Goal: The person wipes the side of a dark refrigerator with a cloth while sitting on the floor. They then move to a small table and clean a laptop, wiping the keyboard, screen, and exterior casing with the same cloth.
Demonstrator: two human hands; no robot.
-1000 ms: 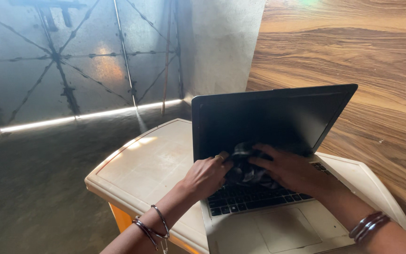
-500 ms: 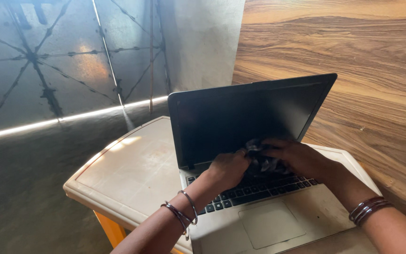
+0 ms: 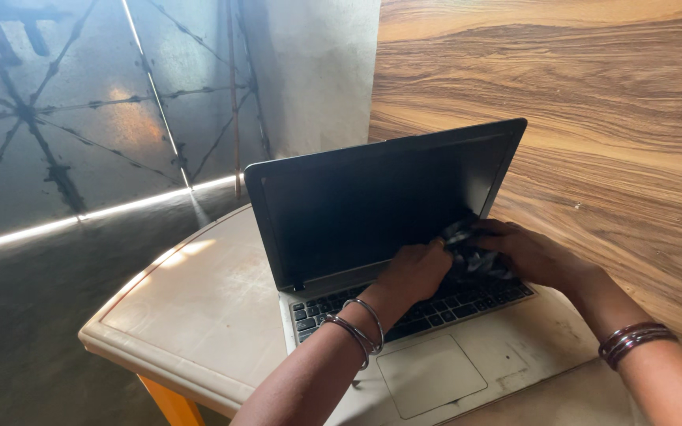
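Right of centre in the frame, we see a dark crumpled cloth [image 3: 474, 254] at the laptop [image 3: 372, 213] hinge; soft, light, probably best bunched. Our right hand [image 3: 526, 252] grip closes on it, our left hand [image 3: 414, 272] pinches its edge above the pale tabletop [image 3: 191, 304].
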